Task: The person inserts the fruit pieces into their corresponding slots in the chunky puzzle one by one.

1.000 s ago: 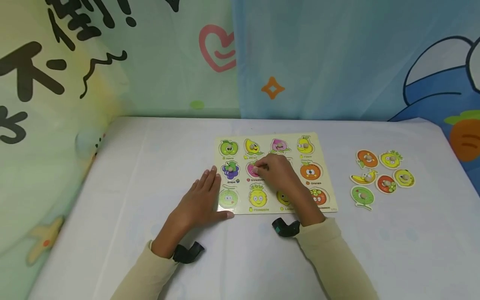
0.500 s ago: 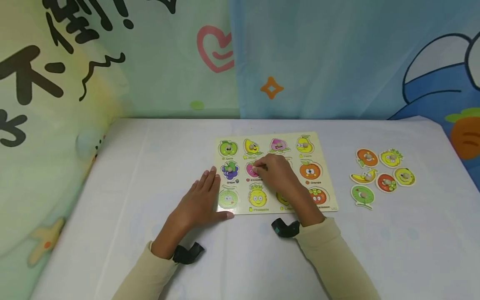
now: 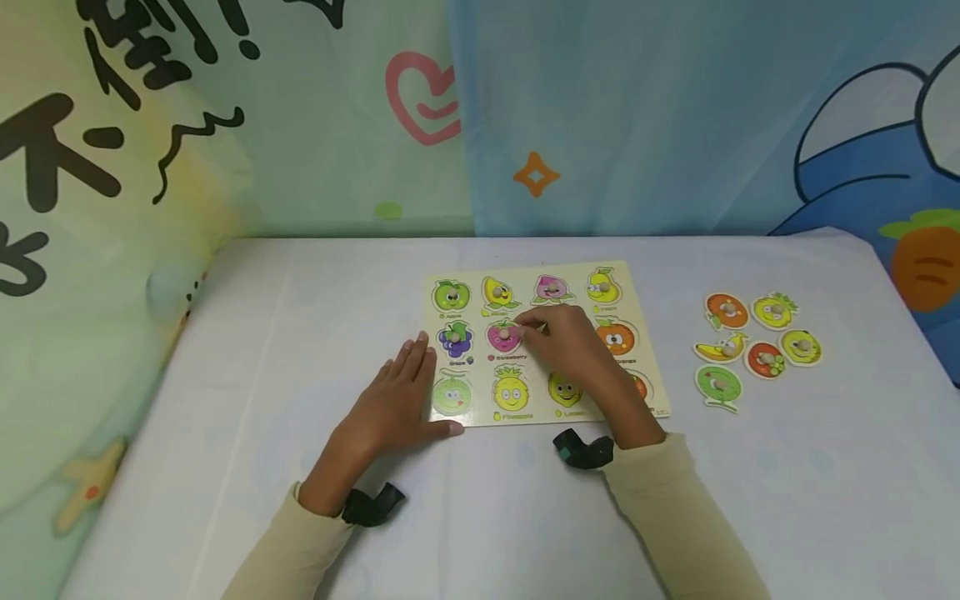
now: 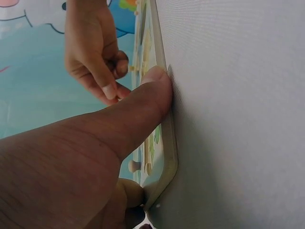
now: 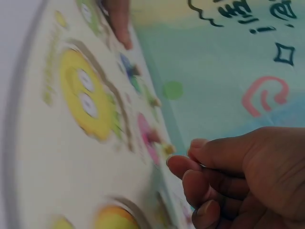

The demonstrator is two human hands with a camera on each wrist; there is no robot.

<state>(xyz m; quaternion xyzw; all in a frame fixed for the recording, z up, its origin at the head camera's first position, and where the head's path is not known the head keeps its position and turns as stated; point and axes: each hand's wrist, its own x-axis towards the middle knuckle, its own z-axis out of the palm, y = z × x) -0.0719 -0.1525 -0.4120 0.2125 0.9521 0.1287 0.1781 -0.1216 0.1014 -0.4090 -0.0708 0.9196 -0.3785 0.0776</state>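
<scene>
A pale yellow fruit puzzle board [image 3: 480, 393] lies on the table. My left hand [image 3: 386, 408] is flat at its left edge, fingers extended, with the thumb [image 4: 150, 95] resting on the front edge. The pink strawberry piece [image 3: 503, 336] sits in the middle row with its knob exposed. Just right of it is my right hand [image 3: 566, 343], fingers loosely bent and holding nothing; a gap separates its fingertips from the knob in the right wrist view. The right hand and forearm cover part of the middle row and the tomato picture.
Knobbed pieces, including the apple [image 3: 452, 296], grape [image 3: 455, 338] and pear [image 3: 603, 286], sit in the board. Right of the board lie several loose pieces: orange [image 3: 727, 311], pineapple [image 3: 774, 311], banana [image 3: 720, 348], tomato [image 3: 765, 360], lemon [image 3: 801, 347] and green melon [image 3: 718, 384].
My right hand has let go of the strawberry piece's knob and shifted right, uncovering the strawberry. The left hand has stayed at the board's edge. The head view has shifted slightly.
</scene>
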